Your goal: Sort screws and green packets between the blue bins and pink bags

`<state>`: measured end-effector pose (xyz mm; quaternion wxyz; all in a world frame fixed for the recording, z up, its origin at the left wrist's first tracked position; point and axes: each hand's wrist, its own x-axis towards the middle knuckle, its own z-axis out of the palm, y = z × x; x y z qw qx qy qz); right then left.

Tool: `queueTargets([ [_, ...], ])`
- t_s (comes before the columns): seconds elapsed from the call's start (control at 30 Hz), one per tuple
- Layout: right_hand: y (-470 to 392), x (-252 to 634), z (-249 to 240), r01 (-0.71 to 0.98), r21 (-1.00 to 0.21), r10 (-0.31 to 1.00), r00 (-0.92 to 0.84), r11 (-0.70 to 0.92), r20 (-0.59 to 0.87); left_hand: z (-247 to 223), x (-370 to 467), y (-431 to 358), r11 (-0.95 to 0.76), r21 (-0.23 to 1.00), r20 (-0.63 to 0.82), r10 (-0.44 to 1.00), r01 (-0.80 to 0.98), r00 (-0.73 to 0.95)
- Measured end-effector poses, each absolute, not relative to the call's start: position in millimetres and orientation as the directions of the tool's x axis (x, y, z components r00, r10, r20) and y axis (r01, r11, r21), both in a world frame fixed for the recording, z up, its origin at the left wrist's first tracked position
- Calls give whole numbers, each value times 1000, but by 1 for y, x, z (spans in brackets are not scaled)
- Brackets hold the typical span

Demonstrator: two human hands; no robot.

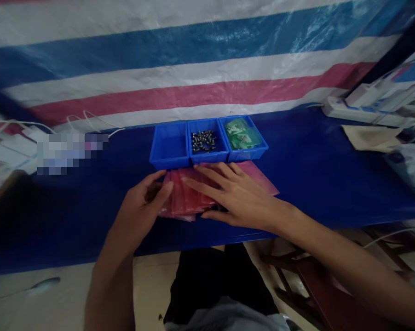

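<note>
Two hands, left hand (143,207) and right hand (228,195), press flat on the pink bags (187,200) before three blue bins (207,142).

Single head view, forward and down, close over table (331,184)

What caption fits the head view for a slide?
Both hands, left and right, rest on a stack of pink bags before three blue bins on a blue table.
</note>
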<state>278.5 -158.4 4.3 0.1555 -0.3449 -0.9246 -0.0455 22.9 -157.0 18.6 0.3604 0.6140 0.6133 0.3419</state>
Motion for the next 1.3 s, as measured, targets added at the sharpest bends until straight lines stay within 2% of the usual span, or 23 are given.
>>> queueTargets([
  [0.17,-159,274,1,638,-24,604,-716,770,349,21,29,-164,-49,909,36,999,415,41],
  [0.37,-159,263,-1,602,-25,573,-745,798,341,10,28,-168,-30,926,113,973,377,-200],
  [0.47,-158,257,-2,571,7,537,-775,821,332,5,27,-168,-6,919,120,957,394,-264],
  [0.6,-158,251,-5,570,8,528,-766,821,367,1,22,-169,-42,904,163,954,425,-251],
  [0.8,-162,244,-8,593,9,555,-758,805,342,1,18,-166,31,957,44,967,287,-251],
  [1.03,-165,236,-10,642,68,560,-711,763,425,-1,16,-165,18,948,64,967,318,-246],
  [1.2,-166,233,-13,661,25,604,-700,750,382,1,16,-162,70,962,5,962,264,-272],
  [1.3,-166,230,-14,674,4,619,-680,738,394,0,11,-158,52,944,27,972,325,-233],
])
